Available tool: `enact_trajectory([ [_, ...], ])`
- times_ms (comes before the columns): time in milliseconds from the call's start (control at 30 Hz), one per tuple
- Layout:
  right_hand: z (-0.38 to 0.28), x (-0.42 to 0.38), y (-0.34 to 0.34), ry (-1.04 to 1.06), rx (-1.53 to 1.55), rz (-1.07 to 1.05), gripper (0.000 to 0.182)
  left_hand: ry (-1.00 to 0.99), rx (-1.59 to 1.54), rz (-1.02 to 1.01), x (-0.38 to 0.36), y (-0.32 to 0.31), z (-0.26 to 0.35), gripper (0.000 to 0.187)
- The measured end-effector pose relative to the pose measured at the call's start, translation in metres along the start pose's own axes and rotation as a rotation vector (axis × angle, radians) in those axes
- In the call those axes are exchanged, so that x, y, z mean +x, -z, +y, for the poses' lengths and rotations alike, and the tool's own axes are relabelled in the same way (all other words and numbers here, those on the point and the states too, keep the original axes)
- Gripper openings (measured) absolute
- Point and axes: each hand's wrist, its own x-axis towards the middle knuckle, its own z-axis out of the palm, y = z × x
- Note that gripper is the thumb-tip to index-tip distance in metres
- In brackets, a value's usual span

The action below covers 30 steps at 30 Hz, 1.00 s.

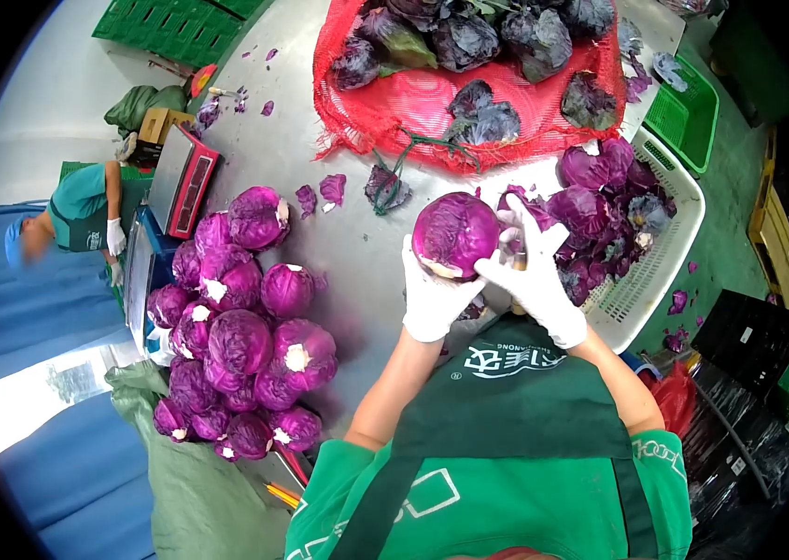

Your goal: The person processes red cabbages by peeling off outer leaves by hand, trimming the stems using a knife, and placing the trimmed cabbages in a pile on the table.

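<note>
My left hand (436, 299), in a white glove, cups a round red cabbage (456, 235) from below and the left. My right hand (536, 280), also gloved, is at the cabbage's right side with its thumb close to the surface and its fingers spread. A narrow brown handle-like thing (518, 264) shows between that thumb and the fingers; most of it is hidden. Right beside this hand, loose purple leaves (591, 210) fill a white plastic basket (684, 224). Left of my hands, several trimmed red cabbages (240, 341) are heaped on the metal table (357, 252).
A red mesh sack (422, 103) of dark-leaved cabbages (464, 42) lies open across the table's far side. Beyond the heap stand red-framed scales (187, 187) and a person (82, 205) in green. A green crate (684, 117) sits past the basket. Leaf scraps (332, 189) dot the tabletop.
</note>
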Motion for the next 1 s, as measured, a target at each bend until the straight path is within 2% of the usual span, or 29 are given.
enact_trajectory([
  [33,-0.008,0.001,0.004,0.0,-0.011,0.01,0.081,0.035,-0.029,0.015,0.0,0.004,-0.004,0.075],
  [67,-0.012,0.007,0.012,0.03,-0.118,-0.008,0.074,0.194,-0.285,0.032,0.003,0.003,0.0,0.075],
  [100,-0.019,0.009,0.016,-0.021,-0.064,0.011,0.071,0.309,-0.487,0.062,0.005,0.003,0.003,0.075],
  [133,-0.024,0.012,0.019,-0.07,-0.013,0.027,0.068,0.362,-0.606,0.064,0.007,0.004,0.005,0.075],
  [200,-0.022,0.016,0.025,-0.035,-0.011,0.099,0.058,0.423,-0.789,0.064,0.009,0.007,0.012,0.075],
  [267,-0.026,0.015,0.028,-0.157,0.012,0.129,0.055,0.44,-0.932,0.069,0.012,0.012,0.02,0.075],
  [300,-0.025,0.015,0.026,-0.124,0.03,0.122,0.053,0.438,-0.996,0.066,0.014,0.016,0.025,0.075],
  [433,-0.02,0.015,0.025,-0.218,0.041,0.088,0.046,0.384,-1.25,0.066,0.024,0.043,0.056,0.076],
  [533,-0.035,0.011,0.015,-0.296,0.005,0.036,0.041,0.247,-1.375,0.064,0.03,0.083,0.094,0.077],
  [633,-0.006,0.019,0.032,-0.252,-0.151,-0.026,0.038,0.057,-1.329,0.137,0.027,0.14,0.143,0.078],
  [733,0.003,0.023,0.036,-0.268,-0.155,0.006,0.038,-0.121,-1.016,0.44,0.026,0.223,0.179,0.075],
  [800,0.006,0.023,0.036,-0.285,-0.167,-0.001,0.037,-0.285,-0.502,0.668,0.023,0.286,0.201,0.075],
  [867,0.007,0.022,0.033,-0.324,-0.156,-0.026,0.034,-0.397,0.169,1.023,0.023,0.338,0.212,0.082],
  [933,0.015,0.025,0.031,-0.32,-0.179,-0.042,0.032,-0.251,0.861,1.217,0.019,0.389,0.217,0.09],
  [967,0.012,0.024,0.025,-0.339,-0.163,-0.047,0.032,-0.178,1.054,1.198,0.017,0.391,0.227,0.094],
  [1000,0.01,0.025,0.02,-0.355,-0.143,-0.044,0.032,-0.043,1.259,1.201,0.018,0.422,0.215,0.094],
])
